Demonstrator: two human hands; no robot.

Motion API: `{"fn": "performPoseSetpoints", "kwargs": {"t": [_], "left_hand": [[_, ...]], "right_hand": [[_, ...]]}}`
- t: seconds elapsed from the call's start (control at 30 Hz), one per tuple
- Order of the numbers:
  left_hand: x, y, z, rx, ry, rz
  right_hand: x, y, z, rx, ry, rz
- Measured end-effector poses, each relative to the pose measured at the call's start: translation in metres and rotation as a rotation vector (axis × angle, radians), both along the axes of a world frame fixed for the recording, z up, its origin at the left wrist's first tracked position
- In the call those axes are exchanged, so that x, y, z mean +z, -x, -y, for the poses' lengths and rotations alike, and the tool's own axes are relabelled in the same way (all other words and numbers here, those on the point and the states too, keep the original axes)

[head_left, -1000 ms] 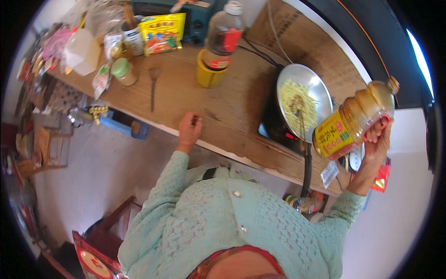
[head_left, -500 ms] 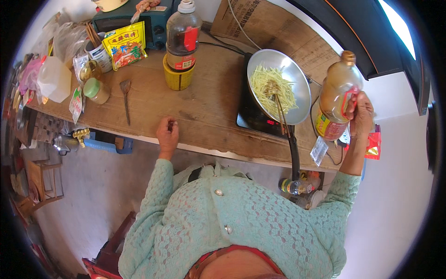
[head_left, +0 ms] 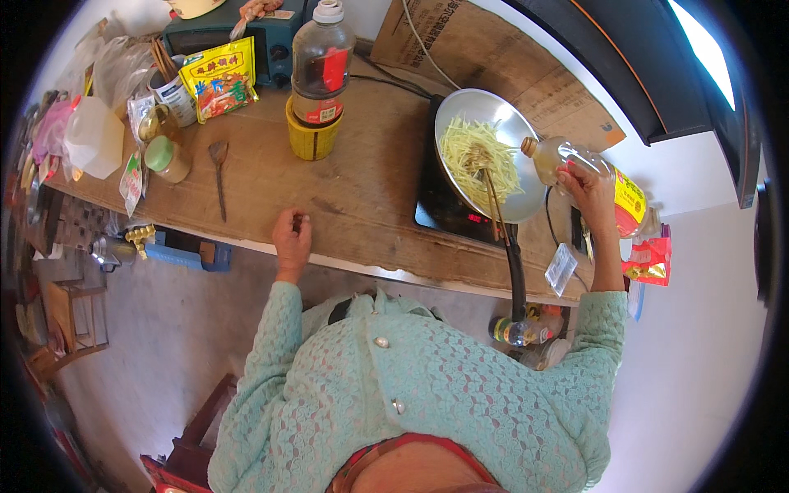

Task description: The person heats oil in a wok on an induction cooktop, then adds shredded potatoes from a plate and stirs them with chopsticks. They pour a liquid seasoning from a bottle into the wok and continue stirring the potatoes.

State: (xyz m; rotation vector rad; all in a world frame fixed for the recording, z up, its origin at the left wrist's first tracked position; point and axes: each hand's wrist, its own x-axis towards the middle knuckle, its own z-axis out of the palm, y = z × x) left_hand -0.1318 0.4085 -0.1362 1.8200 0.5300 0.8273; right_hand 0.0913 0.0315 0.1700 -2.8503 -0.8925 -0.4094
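Observation:
My right hand (head_left: 588,195) grips a large oil bottle (head_left: 629,204) with a yellow and red label. The bottle lies tilted to the left, its neck by the right rim of the pan; I cannot make out any stream from it. Pale shredded vegetable strips (head_left: 470,149) fill the silver frying pan (head_left: 516,123), and a pair of chopsticks (head_left: 494,200) leans in them. The pan rests on a black induction cooker (head_left: 440,215), its black handle toward me. At the table's front edge my left hand (head_left: 291,241) is curled closed around a small dark thing, mostly hidden.
A dark bottle (head_left: 322,70) stands in a yellow holder (head_left: 313,140). A spatula (head_left: 219,177) and a green-lidded jar (head_left: 168,159) lie farther left, near a white jug (head_left: 94,137) and a yellow seasoning packet (head_left: 220,80). A red packet (head_left: 649,261) is at the right edge.
The oil bottle has gone from upright to tilted, its neck swinging left and down to the pan's rim. My right hand turned with it. My left hand stays at the edge.

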Motion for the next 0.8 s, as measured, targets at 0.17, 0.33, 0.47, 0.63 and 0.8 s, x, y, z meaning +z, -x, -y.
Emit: {"fn": "performPoseSetpoints", "kwargs": {"t": [0.17,0.33,0.47,0.63,0.8], "left_hand": [[0.007,0.000,0.001,0.006,-0.014,-0.010],[0.007,0.000,0.002,0.000,0.023,-0.004],[0.002,0.001,0.001,-0.004,0.013,-0.018],[0.001,-0.001,0.001,-0.005,0.031,0.027],[0.007,-0.002,0.002,-0.013,0.027,0.027]], "right_hand": [[0.000,-0.001,-0.007,-0.020,0.053,0.021],[-0.002,-0.004,-0.008,-0.009,0.071,0.055],[-0.003,-0.005,-0.008,0.012,0.140,0.127],[-0.007,-0.007,-0.006,-0.020,0.203,0.128],[-0.013,-0.011,0.001,-0.094,-0.033,-0.024]]}}
